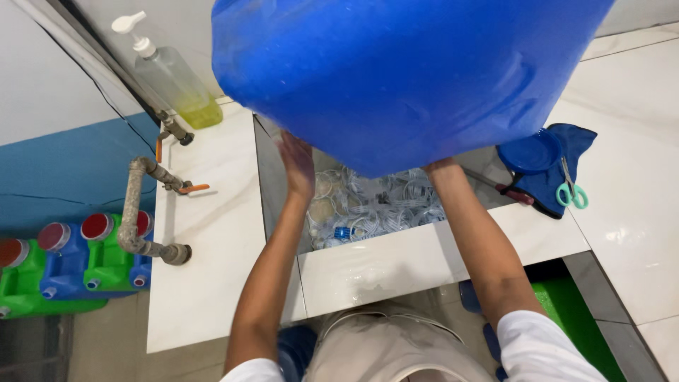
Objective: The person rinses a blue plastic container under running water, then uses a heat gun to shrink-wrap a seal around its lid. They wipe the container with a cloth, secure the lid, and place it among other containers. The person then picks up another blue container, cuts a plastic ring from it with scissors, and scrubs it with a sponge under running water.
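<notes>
Head view only: big blue container (403, 78) held up high over the tiled sink basin (375, 205), tilted, filling most of the top of frame. Left hand (297, 164) pressed flat against the container's lower left side, grip spread open, palm on the plastic, fingers pointing up. Right hand (442, 168) mostly hidden under the container's lower right edge; wrist visible, grip state can't be told, though clearly bearing on the underside. Basin holds a heap of small clear bottles w/ white labels (382, 205), a few blue caps among them, surfaces look wet. To do this well, judging by the pose: keep both palms wide apart on opposite sides for balance, keep the container centred over the basin, not over the tabletop (212, 233), since the front ledge looks wet and slippery. On the tabletop at left: pump soap bottle (166, 71) w/ yellowish liquid, taps and a bent pipe (138, 212). At right: blue lid (529, 152) on a dark blue cloth (569, 138), green-handled scissors (571, 189) beside. Green and blue jerrycans (71, 265) w/ red caps on the floor at far left.
</notes>
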